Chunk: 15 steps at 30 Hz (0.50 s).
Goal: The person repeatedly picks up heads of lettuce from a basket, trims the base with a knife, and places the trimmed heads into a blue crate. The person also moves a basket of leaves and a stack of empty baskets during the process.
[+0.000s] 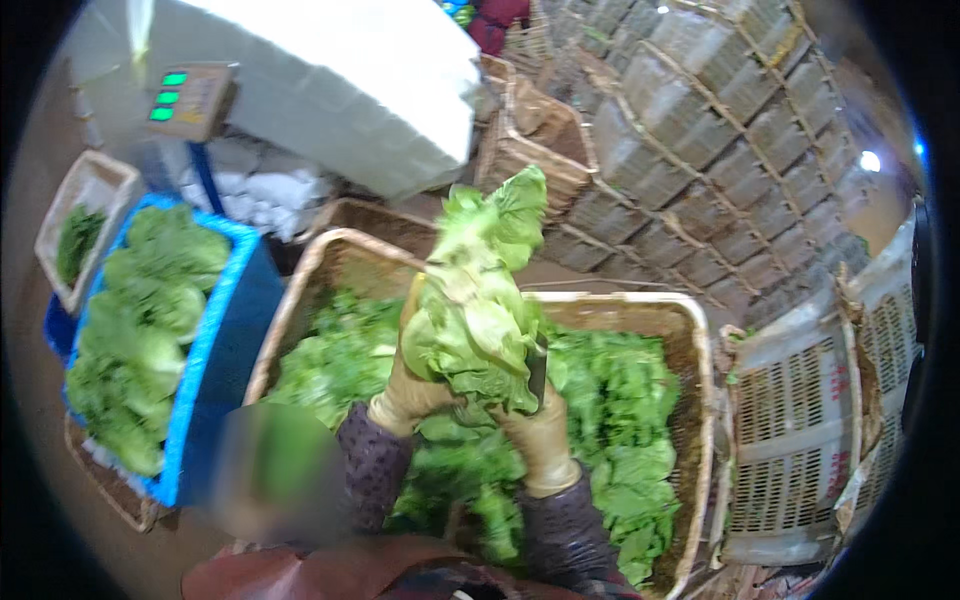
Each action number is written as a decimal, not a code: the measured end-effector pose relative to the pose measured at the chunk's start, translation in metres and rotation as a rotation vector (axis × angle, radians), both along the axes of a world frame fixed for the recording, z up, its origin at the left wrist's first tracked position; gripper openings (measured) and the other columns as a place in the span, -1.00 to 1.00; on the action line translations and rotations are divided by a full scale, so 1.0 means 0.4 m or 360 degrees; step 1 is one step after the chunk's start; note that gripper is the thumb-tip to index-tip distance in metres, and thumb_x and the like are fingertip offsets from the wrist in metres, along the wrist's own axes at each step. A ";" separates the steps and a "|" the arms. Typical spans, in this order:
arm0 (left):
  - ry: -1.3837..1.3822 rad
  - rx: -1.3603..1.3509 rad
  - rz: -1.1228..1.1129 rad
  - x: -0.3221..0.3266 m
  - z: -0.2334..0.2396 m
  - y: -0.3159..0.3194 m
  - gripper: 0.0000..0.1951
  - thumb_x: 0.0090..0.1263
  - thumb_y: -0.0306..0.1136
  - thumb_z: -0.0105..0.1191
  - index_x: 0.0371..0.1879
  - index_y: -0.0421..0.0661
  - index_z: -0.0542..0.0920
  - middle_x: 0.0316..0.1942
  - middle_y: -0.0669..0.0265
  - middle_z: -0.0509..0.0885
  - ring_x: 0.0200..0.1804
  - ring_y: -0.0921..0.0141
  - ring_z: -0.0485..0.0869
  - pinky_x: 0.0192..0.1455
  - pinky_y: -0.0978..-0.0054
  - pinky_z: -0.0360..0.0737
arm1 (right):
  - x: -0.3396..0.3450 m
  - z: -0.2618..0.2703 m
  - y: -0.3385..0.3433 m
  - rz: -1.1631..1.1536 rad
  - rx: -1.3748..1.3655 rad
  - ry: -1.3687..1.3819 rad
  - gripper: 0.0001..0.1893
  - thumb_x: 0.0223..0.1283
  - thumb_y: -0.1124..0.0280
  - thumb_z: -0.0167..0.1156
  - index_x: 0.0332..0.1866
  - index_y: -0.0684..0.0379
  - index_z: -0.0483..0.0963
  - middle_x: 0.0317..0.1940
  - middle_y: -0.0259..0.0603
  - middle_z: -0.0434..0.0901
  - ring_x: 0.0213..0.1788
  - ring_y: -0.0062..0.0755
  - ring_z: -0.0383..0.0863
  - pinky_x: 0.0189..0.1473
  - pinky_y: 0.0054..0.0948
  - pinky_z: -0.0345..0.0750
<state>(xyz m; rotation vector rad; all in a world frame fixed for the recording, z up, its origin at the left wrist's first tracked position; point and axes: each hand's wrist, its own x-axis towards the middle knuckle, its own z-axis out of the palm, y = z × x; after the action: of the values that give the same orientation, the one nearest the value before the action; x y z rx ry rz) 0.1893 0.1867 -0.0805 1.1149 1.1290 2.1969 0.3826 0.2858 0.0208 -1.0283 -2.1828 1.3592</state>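
Two heads of leafy lettuce or one large bunch, I cannot tell which, form the lettuce (480, 307) held up before me. My left hand (416, 382), in a pale glove, grips it from the left and below. On the right, my gloved right hand (536, 435) is closed around something mostly hidden; a dark knife blade (538, 375) rises from it against the leaves. Below both hands, leafy greens (615, 420) fill a right-hand plastic crate (701, 375), and more greens (330, 360) lie in the left-hand crate (281, 322).
At left, a blue container (217, 337) of lettuce stands beside a scale display (191, 101) and a small basket (112, 176). White foam boxes (360, 90) are behind. Stacked crates (690, 135) rise at upper right; slotted crates (787, 450) stand at right.
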 end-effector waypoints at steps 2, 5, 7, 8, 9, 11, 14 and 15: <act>-0.0637 0.0162 -0.0220 -0.015 -0.041 -0.133 0.29 -0.02 -0.26 0.73 0.70 0.01 0.07 0.41 0.28 0.52 0.38 0.33 0.55 0.45 0.25 0.55 | 0.013 -0.046 -0.050 0.0099 -0.0316 -0.0364 -0.29 0.18 0.18 0.51 0.42 0.26 0.52 0.14 -0.12 0.74 0.10 -0.31 0.71 0.22 -0.29 0.62; -0.0576 -0.0336 -0.0309 -0.025 -0.111 -0.341 0.19 0.05 0.09 0.65 0.61 -0.19 0.23 0.40 0.27 0.54 0.41 0.34 0.52 0.48 0.30 0.46 | 0.024 -0.087 -0.106 0.0046 -0.0142 -0.0248 -0.37 0.45 -0.02 0.27 0.44 0.22 0.51 0.26 -0.04 0.69 0.25 -0.21 0.68 0.28 -0.25 0.59; -0.0830 -0.0763 -0.0629 -0.007 -0.148 -0.478 0.14 0.12 0.08 0.61 0.60 -0.20 0.24 0.43 0.26 0.53 0.41 0.34 0.52 0.47 0.31 0.46 | 0.006 -0.092 -0.167 0.0502 0.0308 -0.0221 -0.39 0.55 -0.06 0.14 0.42 0.23 0.52 0.34 0.03 0.63 0.36 -0.12 0.64 0.36 -0.23 0.55; -0.1006 -0.0993 -0.0767 0.006 -0.161 -0.543 0.12 0.15 0.07 0.59 0.61 -0.20 0.23 0.45 0.25 0.52 0.41 0.33 0.52 0.46 0.31 0.46 | -0.010 -0.088 -0.204 0.0790 0.0316 -0.0311 -0.50 0.56 0.06 0.14 0.36 0.20 0.57 0.30 0.01 0.66 0.35 -0.09 0.64 0.38 -0.23 0.53; -0.0934 -0.0929 -0.0756 0.018 -0.168 -0.605 0.05 0.18 -0.04 0.58 0.59 -0.21 0.26 0.42 0.24 0.54 0.40 0.32 0.55 0.47 0.29 0.47 | -0.046 -0.101 -0.260 0.0907 0.0427 -0.0310 -0.58 0.52 0.16 0.19 0.32 0.17 0.58 0.29 0.01 0.66 0.37 -0.12 0.63 0.35 -0.21 0.57; -0.1006 -0.0782 -0.0720 0.030 -0.169 -0.718 0.01 0.20 -0.08 0.57 0.57 -0.20 0.29 0.38 0.23 0.58 0.38 0.30 0.57 0.45 0.27 0.51 | -0.070 -0.100 -0.339 0.0722 0.0796 -0.0129 -0.67 0.47 0.30 0.19 0.24 0.14 0.60 0.24 0.00 0.68 0.21 -0.09 0.73 0.22 -0.17 0.66; -0.1168 -0.0757 -0.0838 0.019 -0.147 -0.846 -0.08 0.31 -0.18 0.51 0.58 -0.20 0.27 0.45 0.21 0.51 0.45 0.30 0.51 0.50 0.23 0.47 | -0.091 -0.121 -0.442 0.1259 0.1133 -0.0168 -0.83 0.39 0.44 0.16 0.00 0.15 0.58 0.03 -0.17 0.72 -0.40 -0.31 0.73 -0.39 -0.31 0.70; -0.1178 -0.0728 -0.0790 0.014 -0.135 -0.877 -0.08 0.31 -0.17 0.51 0.58 -0.20 0.28 0.46 0.21 0.50 0.45 0.30 0.50 0.50 0.24 0.46 | -0.094 -0.126 -0.456 0.1441 0.1388 -0.0273 -0.85 0.38 0.43 0.16 -0.02 0.15 0.55 -0.03 -0.21 0.72 -0.45 -0.39 0.70 -0.46 -0.36 0.67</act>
<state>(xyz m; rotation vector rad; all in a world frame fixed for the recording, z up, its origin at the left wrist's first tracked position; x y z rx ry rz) 0.1947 -0.1643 -0.1347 0.2806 0.8295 1.6101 0.3450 0.1034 -0.0294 0.2165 -3.0478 0.3758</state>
